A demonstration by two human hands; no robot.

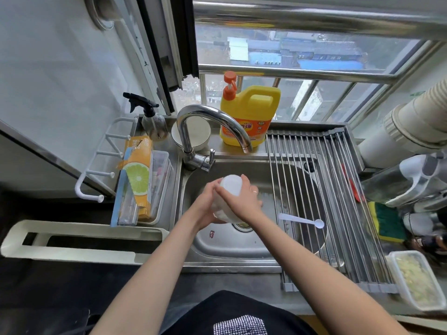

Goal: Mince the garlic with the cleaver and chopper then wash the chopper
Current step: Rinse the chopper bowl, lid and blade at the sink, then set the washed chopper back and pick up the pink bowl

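One translucent white plastic chopper (231, 187) is held over the basin of a stainless-steel sink (217, 247), just above the drain and below the spout of the single curved chrome tap (212, 126). It is clasped between two hands: the left hand (205, 206) is curled round its left and underside, while the right hand (242, 199) is wrapped over its near right side, fingers pressed on the dome. Only the top of the chopper is seen above the fingers. One white plastic spoon (302, 220) is laid on the one roll-up steel drying rack (338, 201) spanning the sink's right half, where a red-handled utensil (352, 182) is also laid. At the near right, one clear rectangular container of minced garlic (416, 279) is set beside the rack. Behind the tap, one yellow pump bottle of dish liquid (249, 112), one pale bowl (198, 134) and one black-topped spray bottle (151, 119) are lined along the far ledge.
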